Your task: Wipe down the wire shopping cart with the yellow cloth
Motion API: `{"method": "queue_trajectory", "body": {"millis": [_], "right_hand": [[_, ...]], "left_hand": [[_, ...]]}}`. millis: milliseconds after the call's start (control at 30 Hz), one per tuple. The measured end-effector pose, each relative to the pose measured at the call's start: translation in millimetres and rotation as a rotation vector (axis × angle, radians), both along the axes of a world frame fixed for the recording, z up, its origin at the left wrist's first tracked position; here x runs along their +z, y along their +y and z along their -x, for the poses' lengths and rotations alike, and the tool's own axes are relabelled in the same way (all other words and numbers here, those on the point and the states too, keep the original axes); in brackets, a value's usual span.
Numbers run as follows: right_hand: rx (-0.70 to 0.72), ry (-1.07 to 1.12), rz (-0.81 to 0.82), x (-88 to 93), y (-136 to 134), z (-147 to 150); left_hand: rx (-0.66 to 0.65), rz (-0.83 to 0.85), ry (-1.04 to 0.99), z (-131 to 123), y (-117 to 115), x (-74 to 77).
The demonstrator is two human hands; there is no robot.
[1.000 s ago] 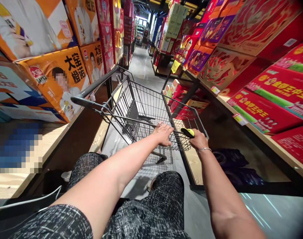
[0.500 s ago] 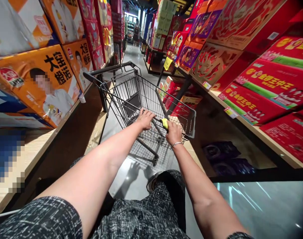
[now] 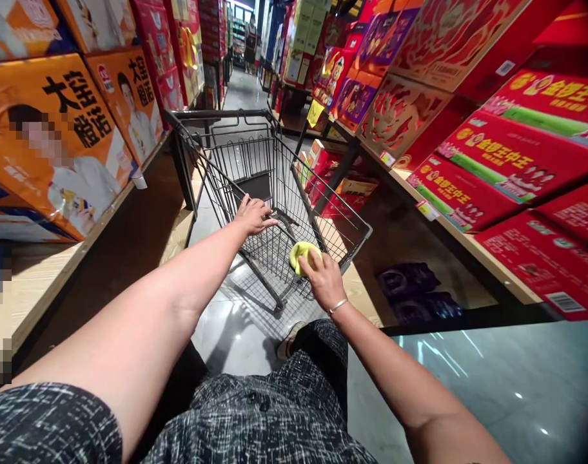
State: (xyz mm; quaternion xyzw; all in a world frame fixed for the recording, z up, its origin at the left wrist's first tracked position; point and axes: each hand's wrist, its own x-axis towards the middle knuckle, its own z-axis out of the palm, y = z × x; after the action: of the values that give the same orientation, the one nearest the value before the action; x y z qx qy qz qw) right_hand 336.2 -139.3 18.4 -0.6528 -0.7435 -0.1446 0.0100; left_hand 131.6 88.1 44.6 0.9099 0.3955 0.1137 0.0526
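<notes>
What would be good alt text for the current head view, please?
A person's right hand holds what looks like a yellow cloth at a wire cart, with the left hand on its side. Boxes line shelves on both sides.

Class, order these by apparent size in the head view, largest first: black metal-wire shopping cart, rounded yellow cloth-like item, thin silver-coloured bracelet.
1. Shopping cart, by far
2. Yellow item, though partly covered by the right hand
3. Bracelet, a thin band
</notes>
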Motion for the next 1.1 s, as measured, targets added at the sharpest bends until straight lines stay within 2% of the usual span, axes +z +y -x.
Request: {"method": "queue_trajectory", "body": {"millis": [100,167,233,300,367,433,600,667,700,733,800,867,1000,1100], "right_hand": [[0.113,-0.034,0.048,-14.9,-21,5],[0.192,-0.046,0.125,-16.2,-22,12],[0.221,-0.035,0.159,-11.1,-14,21],[0.196,0.000,0.118,-6.1,0,33],[0.174,0.031,0.084,-9.1,14,45],[0.183,0.038,0.128,-25.0,22,54],[0.234,-0.013,0.363,-92.2,9,61],[0.222,-0.037,0.403,-107.6,0,63],[0.216,-0.045,0.415,-109.2,-4,64],[0.210,-0.048,0.421,-106.3,-6,66],[0.218,-0.046,0.422,-87.0,-7,70],[0.242,-0.019,0.345,-53.4,-3,71],[0.229,0.073,0.044,18.6,-1,61],[0.226,0.049,0.094,43.1,-17,50]], "left_hand": [[0.006,0.033,0.004,7,-4,3.9],[0.014,0.047,-0.007,10,-7,6.0],[0.018,0.058,-0.021,13,-10,6.7],[0.014,0.067,-0.039,15,-13,6.4],[0.008,0.079,-0.063,17,-16,5.8],[0.006,0.090,-0.085,19,-19,5.4],[-0.008,0.133,-0.094,24,-21,3.7],[-0.018,0.138,-0.105,25,-20,1.9],[-0.024,0.137,-0.114,25,-19,0.8],[-0.028,0.137,-0.124,25,-19,-0.4],[-0.031,0.135,-0.145,25,-16,-2.4],[-0.030,0.127,-0.160,26,-14,-3.6],[0.004,0.120,-0.161,29,-11,-3.2],[0.061,0.130,-0.149,33,-10,-2.3]]}}
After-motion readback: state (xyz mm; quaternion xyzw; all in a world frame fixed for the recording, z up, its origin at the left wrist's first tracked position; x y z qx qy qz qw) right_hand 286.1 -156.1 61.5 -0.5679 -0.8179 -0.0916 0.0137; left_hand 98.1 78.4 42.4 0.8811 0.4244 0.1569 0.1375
